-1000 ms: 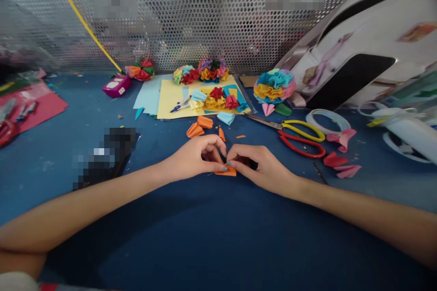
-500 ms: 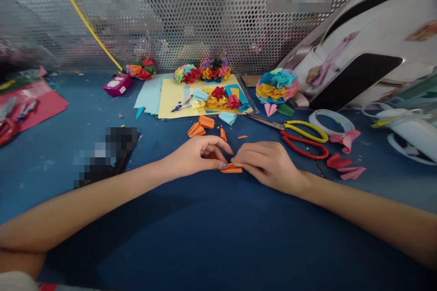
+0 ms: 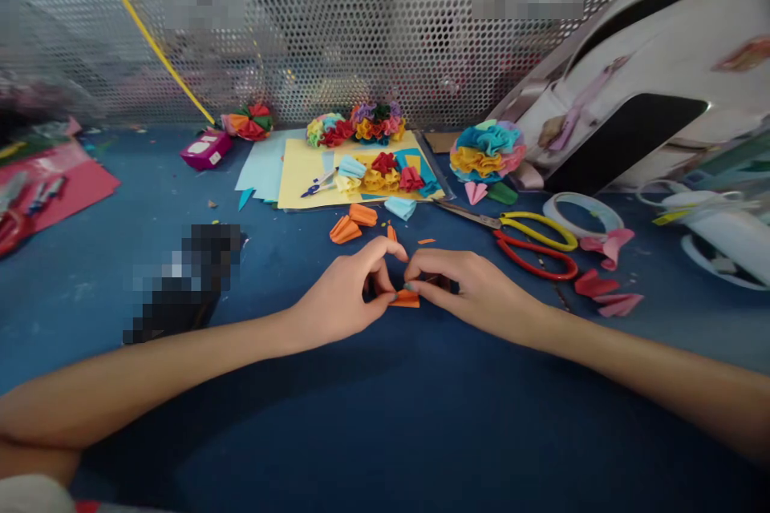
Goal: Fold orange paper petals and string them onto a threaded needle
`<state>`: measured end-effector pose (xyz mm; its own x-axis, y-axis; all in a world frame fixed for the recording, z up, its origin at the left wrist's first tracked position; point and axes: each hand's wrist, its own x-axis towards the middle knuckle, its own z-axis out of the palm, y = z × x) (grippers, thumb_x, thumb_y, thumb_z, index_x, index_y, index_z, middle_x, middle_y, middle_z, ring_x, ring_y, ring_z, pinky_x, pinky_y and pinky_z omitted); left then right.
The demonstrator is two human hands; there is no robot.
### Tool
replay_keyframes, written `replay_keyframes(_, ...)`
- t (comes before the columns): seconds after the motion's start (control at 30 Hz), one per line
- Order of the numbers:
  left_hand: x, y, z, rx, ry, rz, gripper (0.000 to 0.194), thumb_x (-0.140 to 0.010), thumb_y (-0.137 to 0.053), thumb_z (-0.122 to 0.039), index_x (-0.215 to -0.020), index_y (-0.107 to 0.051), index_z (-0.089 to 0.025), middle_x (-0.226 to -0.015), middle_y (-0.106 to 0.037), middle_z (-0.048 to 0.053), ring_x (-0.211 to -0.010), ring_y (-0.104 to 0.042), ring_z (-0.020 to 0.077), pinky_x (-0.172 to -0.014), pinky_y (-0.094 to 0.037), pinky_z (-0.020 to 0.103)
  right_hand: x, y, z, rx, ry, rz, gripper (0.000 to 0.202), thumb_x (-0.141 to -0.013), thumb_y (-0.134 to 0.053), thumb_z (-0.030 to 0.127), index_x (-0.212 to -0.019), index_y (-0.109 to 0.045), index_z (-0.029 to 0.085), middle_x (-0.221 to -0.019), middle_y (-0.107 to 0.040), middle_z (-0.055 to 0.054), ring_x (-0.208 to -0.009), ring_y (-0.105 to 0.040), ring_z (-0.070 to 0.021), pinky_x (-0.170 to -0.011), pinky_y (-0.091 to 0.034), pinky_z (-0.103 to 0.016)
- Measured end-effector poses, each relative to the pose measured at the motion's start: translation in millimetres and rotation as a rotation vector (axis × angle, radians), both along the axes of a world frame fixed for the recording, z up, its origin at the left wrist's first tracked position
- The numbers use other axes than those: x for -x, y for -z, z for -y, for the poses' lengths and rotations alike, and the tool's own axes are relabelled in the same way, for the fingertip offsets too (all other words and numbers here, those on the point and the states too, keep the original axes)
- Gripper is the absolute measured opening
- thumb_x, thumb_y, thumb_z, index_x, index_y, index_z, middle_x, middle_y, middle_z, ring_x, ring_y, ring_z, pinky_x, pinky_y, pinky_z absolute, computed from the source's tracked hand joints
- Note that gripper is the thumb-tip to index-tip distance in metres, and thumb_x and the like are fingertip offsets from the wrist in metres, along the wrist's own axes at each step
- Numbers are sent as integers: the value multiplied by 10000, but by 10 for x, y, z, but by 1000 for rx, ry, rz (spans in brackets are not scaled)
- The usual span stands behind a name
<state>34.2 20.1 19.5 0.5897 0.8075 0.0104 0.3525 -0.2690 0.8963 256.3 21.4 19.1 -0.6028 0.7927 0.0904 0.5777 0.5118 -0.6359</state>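
Note:
A small folded piece of orange paper [image 3: 407, 300] is pinched between both hands, low over the blue table. My left hand [image 3: 349, 288] curls in from the left, thumb and fingers closed at the paper's left end. From the right, my right hand [image 3: 466, 284] grips it between thumb and fingertips, which partly hide its upper side. Just beyond lie two pleated orange paper pieces [image 3: 354, 223] and a narrow orange strip [image 3: 391, 232]. A pleated light blue paper piece [image 3: 400, 208] rests a little farther back.
Scissors [image 3: 529, 236] with yellow and red handles and a tape roll [image 3: 583, 215] lie on the right, near pink paper pieces [image 3: 607, 292]. Paper flowers [image 3: 487, 152] and yellow sheets [image 3: 294, 176] sit behind. A white backpack [image 3: 655, 56] stands back right; a dark blurred object [image 3: 192, 280] lies left.
The fingers have shifted along the orange paper. My right thumb has come to its upper edge, and my left wrist has turned slightly, the hand arching higher. Other things stay put.

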Motion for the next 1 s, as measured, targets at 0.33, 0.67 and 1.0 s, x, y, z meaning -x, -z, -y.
replay_keyframes(0.33, 19, -13, -91, 151, 94, 90, 414, -836, -617, -84, -1220, -512, -199, -759, -601, -41, -727, -607, 135, -717, -459, 273, -78, 40, 0, -724, -230, 22, 207, -1041, -464, 166, -907, -619, 196, -861, -714, -23, -706, -622, -150, -674, -443, -286)
replay_keyframes(0.67, 46, 5, 0, -130, 32, 14, 442, -842, -621, -41, -1229, -518, -228, -780, -636, -48, -740, -627, 129, -750, -470, 263, -20, -30, 56, -99, -17, -23, 95, -928, -608, 161, -850, -591, 213, -803, -637, 18, -615, -576, -109, -550, -411, -219)
replay_keyframes(1.0, 33, 48, -52, 65, 30, 151, 380, -836, -640, -81, -1180, -516, -184, -758, -622, -39, -751, -641, 143, -728, -477, 273, -60, -23, 68, -888, -204, 124, 236, -1024, -448, 108, -873, -611, 189, -826, -712, -22, -667, -605, -152, -642, -428, -297)
